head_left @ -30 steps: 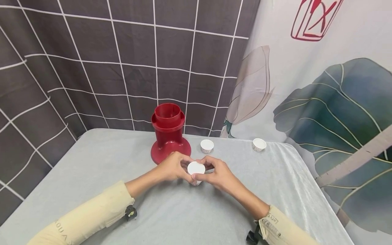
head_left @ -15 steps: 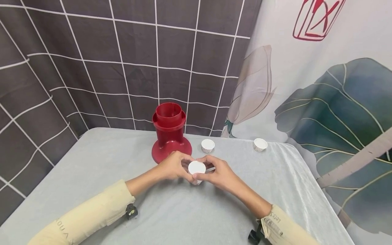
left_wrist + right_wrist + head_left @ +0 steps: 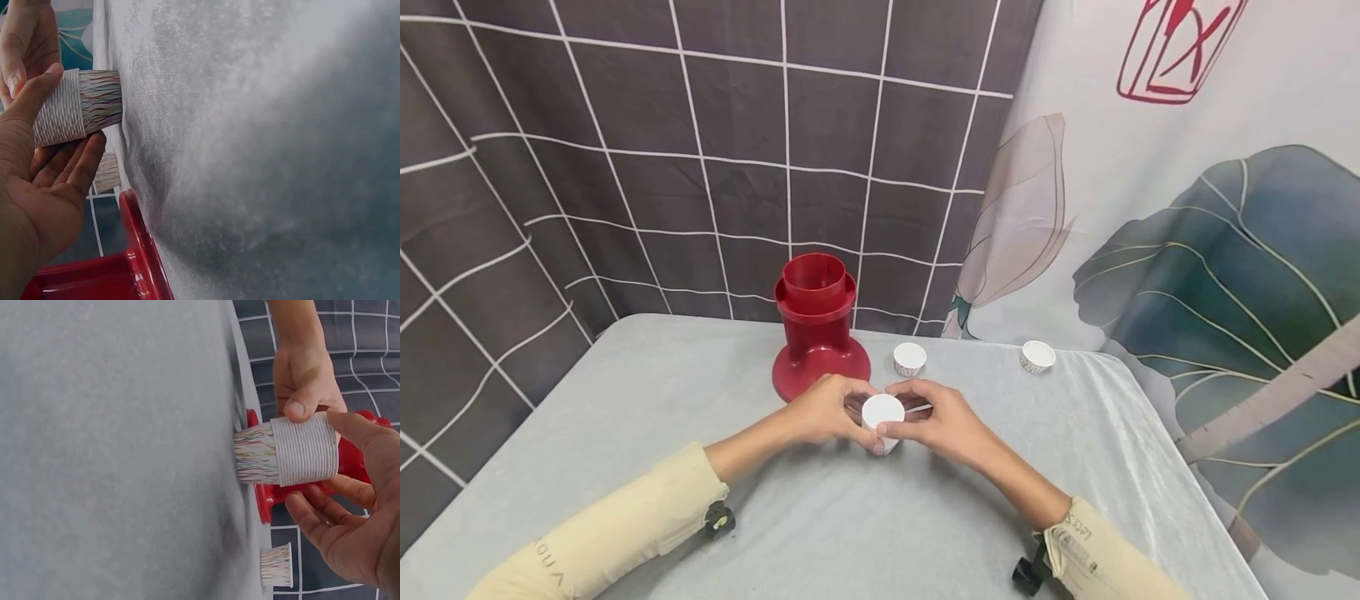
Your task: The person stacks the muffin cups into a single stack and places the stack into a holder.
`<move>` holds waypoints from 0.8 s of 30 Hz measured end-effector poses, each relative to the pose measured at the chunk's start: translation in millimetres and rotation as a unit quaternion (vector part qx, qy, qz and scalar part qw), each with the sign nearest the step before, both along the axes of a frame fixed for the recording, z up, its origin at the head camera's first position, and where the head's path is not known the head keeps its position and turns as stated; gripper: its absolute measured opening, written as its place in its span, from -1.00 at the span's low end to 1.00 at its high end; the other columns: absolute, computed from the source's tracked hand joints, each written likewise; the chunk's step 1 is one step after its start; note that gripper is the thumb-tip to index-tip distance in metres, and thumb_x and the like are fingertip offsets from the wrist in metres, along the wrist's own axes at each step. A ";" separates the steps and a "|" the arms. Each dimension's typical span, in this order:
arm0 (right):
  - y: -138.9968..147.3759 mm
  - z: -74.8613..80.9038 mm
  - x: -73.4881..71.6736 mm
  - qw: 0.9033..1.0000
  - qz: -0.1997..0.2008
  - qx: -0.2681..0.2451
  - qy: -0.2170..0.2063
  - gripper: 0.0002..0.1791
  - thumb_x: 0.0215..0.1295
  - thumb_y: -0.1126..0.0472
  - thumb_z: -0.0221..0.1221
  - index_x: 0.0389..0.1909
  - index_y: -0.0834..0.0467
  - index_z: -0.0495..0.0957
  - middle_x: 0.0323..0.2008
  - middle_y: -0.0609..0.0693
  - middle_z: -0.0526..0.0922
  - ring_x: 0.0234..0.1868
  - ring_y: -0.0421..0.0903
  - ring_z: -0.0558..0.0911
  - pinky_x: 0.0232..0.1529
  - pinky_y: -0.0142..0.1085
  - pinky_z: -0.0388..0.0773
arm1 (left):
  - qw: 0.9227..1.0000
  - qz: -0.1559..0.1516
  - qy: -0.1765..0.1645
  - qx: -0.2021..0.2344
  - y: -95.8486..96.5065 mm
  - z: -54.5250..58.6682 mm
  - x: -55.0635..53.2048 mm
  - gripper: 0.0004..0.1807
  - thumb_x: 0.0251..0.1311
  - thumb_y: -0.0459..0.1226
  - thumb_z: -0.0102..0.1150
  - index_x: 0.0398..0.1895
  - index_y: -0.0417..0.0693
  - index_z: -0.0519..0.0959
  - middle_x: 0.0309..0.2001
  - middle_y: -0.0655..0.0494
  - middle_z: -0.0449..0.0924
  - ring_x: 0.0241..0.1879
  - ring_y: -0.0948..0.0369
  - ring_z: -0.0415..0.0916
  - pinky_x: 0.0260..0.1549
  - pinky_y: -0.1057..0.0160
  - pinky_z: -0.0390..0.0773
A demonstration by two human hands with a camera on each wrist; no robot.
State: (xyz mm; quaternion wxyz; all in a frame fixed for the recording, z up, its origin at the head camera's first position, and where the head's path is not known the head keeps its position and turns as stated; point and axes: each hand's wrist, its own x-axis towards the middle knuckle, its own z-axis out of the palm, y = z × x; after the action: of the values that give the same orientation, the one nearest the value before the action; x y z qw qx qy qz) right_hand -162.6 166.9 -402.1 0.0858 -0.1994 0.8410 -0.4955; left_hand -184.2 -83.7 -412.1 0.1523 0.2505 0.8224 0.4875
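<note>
A stack of paper baking cups (image 3: pixel 883 411) stands upright on the cloth between both hands, white mouth up. Its many rims form a ribbed white band (image 3: pixel 304 450), with a streaky coloured wall below. My left hand (image 3: pixel 829 411) grips the left side, thumb in front and fingers behind. Across from it my right hand (image 3: pixel 946 421) holds the stack loosely, thumb at the front of the upper rims and fingers curved round behind. One single baking cup (image 3: pixel 910 359) sits just beyond the hands, another cup (image 3: pixel 1037 357) farther right.
Behind the left hand stands a red plastic holder (image 3: pixel 815 325) with a wide round base and a double-walled top. Grey cloth (image 3: pixel 775 517) covers the table. A dark grid-patterned curtain (image 3: pixel 730 108) and a leaf-printed curtain (image 3: pixel 1225 275) hang behind it.
The right hand's fingers have opened slightly and shifted a little to the right, its thumb rising along the rims. The left hand and the stack stay almost in place.
</note>
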 end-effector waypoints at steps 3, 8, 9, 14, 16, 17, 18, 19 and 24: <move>2.4 -0.2 -2.7 1.000 -0.003 0.000 -0.001 -0.39 0.28 0.07 0.64 0.30 0.20 0.73 0.04 0.10 0.89 0.06 -0.04 0.88 0.10 -0.40 0.80 | 1.000 0.002 0.001 0.003 0.3 -1.2 0.1 -0.40 0.03 -0.18 0.82 0.18 -0.07 0.80 -0.06 0.11 0.89 -0.08 0.20 0.89 0.01 0.25 0.86; 5.1 1.7 -8.0 1.000 -0.010 0.003 0.002 -0.39 0.32 0.07 0.60 0.31 0.25 0.72 0.07 0.13 0.88 0.11 -0.01 0.85 0.20 -0.20 0.82 | 1.000 0.007 0.007 -0.005 0.5 -0.9 1.1 -0.36 0.03 -0.15 0.83 0.22 -0.06 0.80 -0.04 0.14 0.89 -0.09 0.23 0.89 0.00 0.30 0.83; 5.5 1.9 -9.5 1.000 -0.011 0.004 0.004 -0.39 0.33 0.07 0.59 0.31 0.26 0.72 0.07 0.13 0.88 0.12 -0.01 0.85 0.20 -0.20 0.82 | 1.000 0.009 0.009 -0.008 0.3 -1.1 1.3 -0.35 0.03 -0.14 0.83 0.23 -0.05 0.80 -0.03 0.15 0.88 -0.10 0.24 0.88 0.00 0.31 0.82; 8.4 2.5 -16.6 1.000 -0.022 0.007 0.006 -0.40 0.37 0.03 0.55 0.31 0.27 0.72 0.09 0.18 0.87 0.12 -0.01 0.84 0.18 -0.24 0.78 | 1.000 0.016 0.012 -0.014 -0.2 -2.3 3.0 -0.33 0.03 -0.09 0.83 0.25 0.00 0.80 -0.01 0.17 0.87 -0.10 0.25 0.85 0.00 0.29 0.81; 9.5 2.3 -19.4 1.000 -0.027 0.006 0.009 -0.41 0.38 0.03 0.54 0.30 0.27 0.73 0.09 0.20 0.87 0.11 -0.01 0.84 0.16 -0.26 0.76 | 1.000 0.018 0.014 -0.013 -0.3 -2.7 3.8 -0.32 0.03 -0.08 0.82 0.26 0.01 0.80 -0.01 0.17 0.87 -0.09 0.25 0.84 0.01 0.28 0.80; 9.9 2.2 -21.0 0.999 -0.030 0.007 0.012 -0.42 0.38 0.03 0.54 0.29 0.27 0.73 0.09 0.20 0.87 0.10 -0.01 0.84 0.15 -0.27 0.76 | 1.000 0.019 0.015 -0.012 -0.2 -2.6 4.3 -0.32 0.03 -0.07 0.82 0.27 0.01 0.79 0.00 0.17 0.87 -0.08 0.25 0.84 0.02 0.27 0.80; 10.4 2.2 -22.2 0.999 -0.033 0.008 0.013 -0.43 0.39 0.03 0.54 0.29 0.26 0.74 0.09 0.20 0.87 0.10 -0.01 0.84 0.14 -0.28 0.76 | 1.000 0.021 0.015 -0.011 -0.5 -2.8 4.5 -0.31 0.04 -0.07 0.81 0.28 0.03 0.79 0.01 0.17 0.87 -0.07 0.24 0.84 0.03 0.26 0.80; 10.9 2.0 -23.5 0.999 -0.036 0.008 0.015 -0.44 0.39 0.04 0.54 0.28 0.26 0.74 0.09 0.19 0.88 0.10 -0.01 0.84 0.13 -0.28 0.76 | 1.000 0.022 0.017 -0.010 -0.6 -2.8 4.9 -0.31 0.05 -0.06 0.81 0.29 0.04 0.79 0.02 0.17 0.87 -0.06 0.24 0.83 0.03 0.25 0.80; 13.8 -0.2 -31.9 0.998 -0.059 0.013 0.025 -0.47 0.42 0.02 0.52 0.26 0.25 0.75 0.08 0.18 0.88 0.10 0.00 0.85 0.09 -0.29 0.75 | 0.999 0.027 0.019 0.000 -0.5 -2.1 6.1 -0.27 0.12 -0.05 0.78 0.40 0.13 0.75 0.19 0.14 0.85 0.09 0.17 0.82 0.07 0.23 0.80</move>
State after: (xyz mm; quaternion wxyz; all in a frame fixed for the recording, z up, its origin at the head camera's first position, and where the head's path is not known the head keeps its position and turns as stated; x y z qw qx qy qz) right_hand -194.5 180.7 -402.3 0.0382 -0.1605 0.8598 -0.4833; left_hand -178.0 -84.3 -414.2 0.1233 0.2371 0.8317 0.4867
